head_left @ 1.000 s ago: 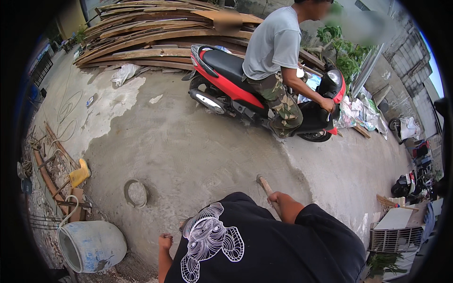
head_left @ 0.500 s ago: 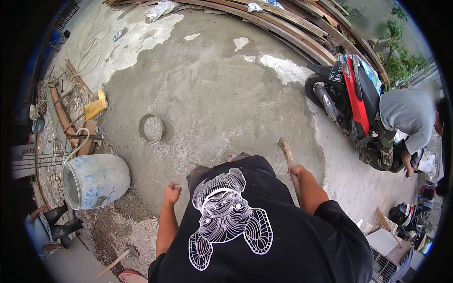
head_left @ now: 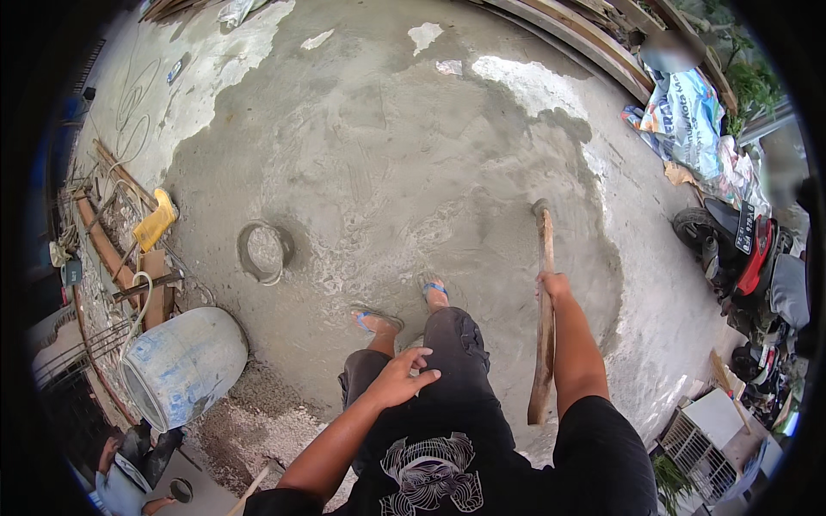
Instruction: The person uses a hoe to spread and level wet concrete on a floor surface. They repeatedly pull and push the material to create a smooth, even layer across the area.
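Observation:
My right hand is wrapped around the worn wooden handle of a long tool. The handle's far end rests at the wet grey cement, its near end hangs beside my right leg; a tool head is not clearly visible. My left hand hovers over my thighs with fingers apart, holding nothing. My sandalled feet stand on the cement. Ahead and left of them sits a round bucket with grey mix inside.
At left are a tipped blue-white drum, a yellow boot and gravel. A person is at lower left. Far right stand a motorbike and a printed sack. Planks lie behind.
My left hand has moved right, over my thighs, its fingers now spread. The tool handle stands more upright. The motorbike has shifted right, away from the planks, exposing the sack.

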Demonstrator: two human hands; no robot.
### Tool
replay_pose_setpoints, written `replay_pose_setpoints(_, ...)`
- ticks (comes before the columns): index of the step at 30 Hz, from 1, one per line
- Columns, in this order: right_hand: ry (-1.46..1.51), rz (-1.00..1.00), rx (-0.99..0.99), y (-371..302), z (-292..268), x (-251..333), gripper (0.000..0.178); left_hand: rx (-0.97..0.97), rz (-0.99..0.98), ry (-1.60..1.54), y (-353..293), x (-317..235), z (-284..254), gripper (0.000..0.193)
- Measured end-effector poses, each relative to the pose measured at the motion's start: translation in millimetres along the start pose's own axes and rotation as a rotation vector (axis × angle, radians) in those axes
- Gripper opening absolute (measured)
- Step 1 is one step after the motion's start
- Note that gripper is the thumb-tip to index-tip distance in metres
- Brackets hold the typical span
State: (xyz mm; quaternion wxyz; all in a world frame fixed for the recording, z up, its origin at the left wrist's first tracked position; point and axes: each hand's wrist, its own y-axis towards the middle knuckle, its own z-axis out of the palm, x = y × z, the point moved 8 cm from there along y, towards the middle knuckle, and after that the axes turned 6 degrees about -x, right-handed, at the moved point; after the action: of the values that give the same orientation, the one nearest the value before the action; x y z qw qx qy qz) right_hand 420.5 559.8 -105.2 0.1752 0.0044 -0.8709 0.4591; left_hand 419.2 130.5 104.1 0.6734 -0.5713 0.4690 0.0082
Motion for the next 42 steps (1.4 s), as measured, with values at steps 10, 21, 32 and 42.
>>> replay_pose_setpoints(10, 0.419, -0.234, -0.137, 201.1, 116.0, 167.4, 0.020, 0.305, -0.070, -0.079, 354.3, -15.3, 109.6, 0.060)
replay_pose_setpoints(21, -0.031, -0.227, -0.202, 130.8, 282.6, 139.3, 0.037, 0.171, -0.379, -0.486, 327.6, 149.9, 25.5, 0.041)
replay_pose_setpoints(32, 0.204, 0.080, 0.034, -84.2, 414.2, -15.7, 0.041, -0.033, -0.354, 0.217, 106.4, 229.9, -126.1, 0.039)
replay_pose_setpoints(42, 0.317, -0.052, 0.033, -12.3, 285.6, 30.4, 0.027, 0.447, -0.257, -0.932, 176.0, 141.0, 13.6, 0.084)
